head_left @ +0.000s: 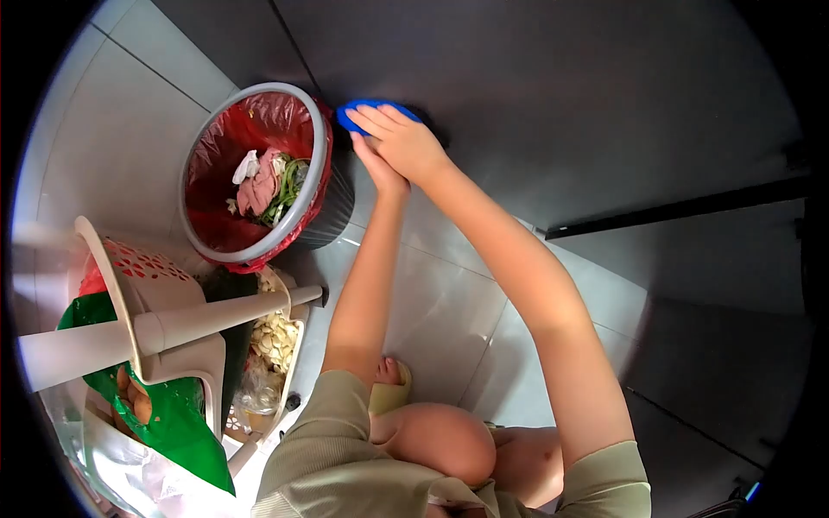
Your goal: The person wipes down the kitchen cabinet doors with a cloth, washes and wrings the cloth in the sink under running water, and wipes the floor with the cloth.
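Note:
My right hand (399, 142) presses a blue cloth (350, 117) against a dark, smooth panel (553, 104). Its fingers stretch over the cloth, which bunches beneath them and partly hides under the palm. Just below, my left hand (381, 169) touches the underside of my right hand. One of its digits points up toward the cloth, while the other fingers are hidden. Close to the left of both hands stands a grey-rimmed trash bin (324, 142) lined with a red bag (207, 173). Inside it lie pinkish scraps, white tissue and green stalks.
A beige plastic rack (164, 302) at lower left holds a green bag (186, 432) with brown round items and a basket of pale garlic-like pieces (275, 341). Grey tiles (440, 302) cover the floor. A black edge (673, 211) crosses the dark panels at right.

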`<state>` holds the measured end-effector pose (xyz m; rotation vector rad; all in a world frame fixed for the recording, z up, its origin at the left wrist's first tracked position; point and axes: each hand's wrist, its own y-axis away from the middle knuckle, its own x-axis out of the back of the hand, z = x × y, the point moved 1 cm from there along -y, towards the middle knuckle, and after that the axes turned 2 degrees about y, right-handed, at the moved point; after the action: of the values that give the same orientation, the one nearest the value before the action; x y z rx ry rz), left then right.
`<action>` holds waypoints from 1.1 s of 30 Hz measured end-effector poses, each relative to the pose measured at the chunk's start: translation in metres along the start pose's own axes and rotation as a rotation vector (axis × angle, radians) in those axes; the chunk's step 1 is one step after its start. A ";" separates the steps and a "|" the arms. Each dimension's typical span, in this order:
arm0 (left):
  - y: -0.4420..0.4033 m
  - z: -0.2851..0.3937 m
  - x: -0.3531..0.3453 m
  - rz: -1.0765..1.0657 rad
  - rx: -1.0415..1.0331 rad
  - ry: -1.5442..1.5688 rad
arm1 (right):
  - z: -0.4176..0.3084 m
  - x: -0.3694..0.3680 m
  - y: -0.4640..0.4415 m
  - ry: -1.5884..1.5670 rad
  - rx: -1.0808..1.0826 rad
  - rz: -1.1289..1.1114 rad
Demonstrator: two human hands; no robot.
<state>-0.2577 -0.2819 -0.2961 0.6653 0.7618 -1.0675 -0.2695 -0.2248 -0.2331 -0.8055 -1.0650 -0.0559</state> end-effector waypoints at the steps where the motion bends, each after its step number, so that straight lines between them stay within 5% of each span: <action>1: 0.008 -0.012 0.009 0.047 0.036 -0.040 | -0.002 -0.015 0.018 0.087 0.030 -0.157; 6: 0.025 -0.044 0.030 -0.040 0.149 -0.168 | 0.005 -0.013 0.072 0.146 0.050 -0.326; 13: 0.065 -0.018 -0.062 -0.267 -0.277 -0.434 | 0.044 0.093 0.061 0.206 -0.071 -0.008; 18: 0.087 -0.039 -0.055 -0.324 -0.397 -0.763 | 0.043 0.065 0.127 0.239 -0.136 -0.031; 21: 0.070 -0.103 0.018 -0.155 0.011 -0.616 | 0.033 0.034 0.171 0.097 -0.110 -0.341; 23: 0.082 -0.094 0.019 -0.031 0.491 -0.383 | 0.028 0.015 0.196 0.164 -0.036 -0.477; 28: 0.090 -0.084 -0.020 -0.147 0.437 -0.375 | 0.041 0.055 0.183 0.104 -0.066 -0.355; 33: 0.138 -0.032 -0.117 -0.423 0.276 -0.300 | 0.078 0.134 0.160 0.235 -0.119 0.174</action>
<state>-0.1695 -0.1500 -0.2044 0.5683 0.5065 -1.6398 -0.1945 -0.0175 -0.1984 -0.9716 -0.7726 -0.0656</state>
